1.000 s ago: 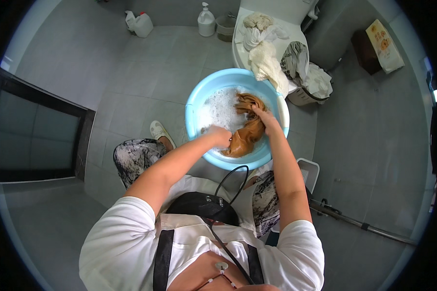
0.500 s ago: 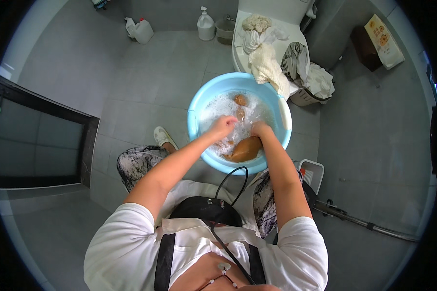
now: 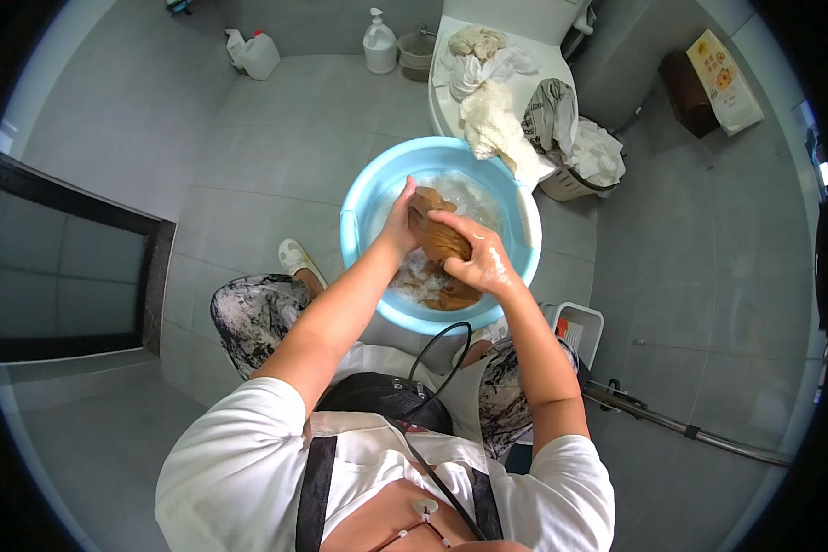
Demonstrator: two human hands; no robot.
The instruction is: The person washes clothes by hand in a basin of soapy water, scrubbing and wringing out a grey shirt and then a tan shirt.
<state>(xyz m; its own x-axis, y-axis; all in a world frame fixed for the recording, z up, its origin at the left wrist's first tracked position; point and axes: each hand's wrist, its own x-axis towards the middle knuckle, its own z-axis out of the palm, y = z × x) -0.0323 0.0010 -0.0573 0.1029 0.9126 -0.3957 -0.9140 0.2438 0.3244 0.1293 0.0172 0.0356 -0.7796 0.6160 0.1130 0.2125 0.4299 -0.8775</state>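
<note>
The brown cloth is held bunched above the soapy water of a light blue plastic basin set on the grey tiled floor. It is gripped from both sides: the left hand is closed against its nine o'clock edge, and the right hand, wet and shining, is curled over it from the five o'clock side. A further fold of the same cloth trails into the foam at the six o'clock part of the basin. At twelve o'clock of the basin a closed white toilet is seen, draped with pale laundry, one towel of which hangs down to the basin rim. A small basket of crumpled clothes is placed at two o'clock, just beside the toilet. A white pump bottle and a white jug are stood by the wall at eleven o'clock, well apart from the basin. A white slipper is visible at nine o'clock, near the basin, beside a knee in patterned trousers. A metal pole lies on the floor at four o'clock.
</note>
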